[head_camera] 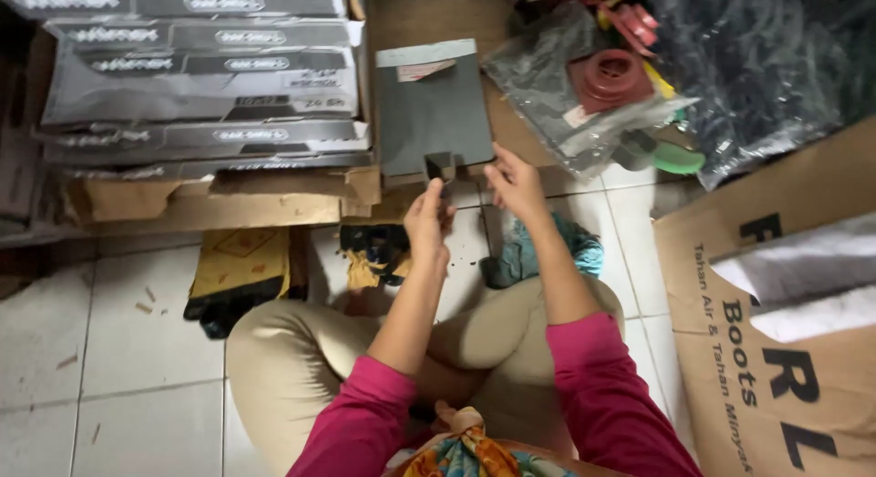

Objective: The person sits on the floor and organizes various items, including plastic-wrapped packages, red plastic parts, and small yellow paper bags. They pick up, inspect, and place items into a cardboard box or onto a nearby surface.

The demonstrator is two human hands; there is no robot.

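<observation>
Fingers of the left hand [427,223] are pinching a small dark flap [440,166] at the near edge of the grey flat package [433,107]; the right hand [514,183] is hovering open beside it. Package looks light, thin, bendy: best gripped by edges.

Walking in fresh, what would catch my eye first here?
Probably the two hands at the centre: the left hand pinches a small dark piece, the right hand open beside it. Behind them lies a grey flat packet, and at far left a stack of silvery packets in a cardboard box.
</observation>
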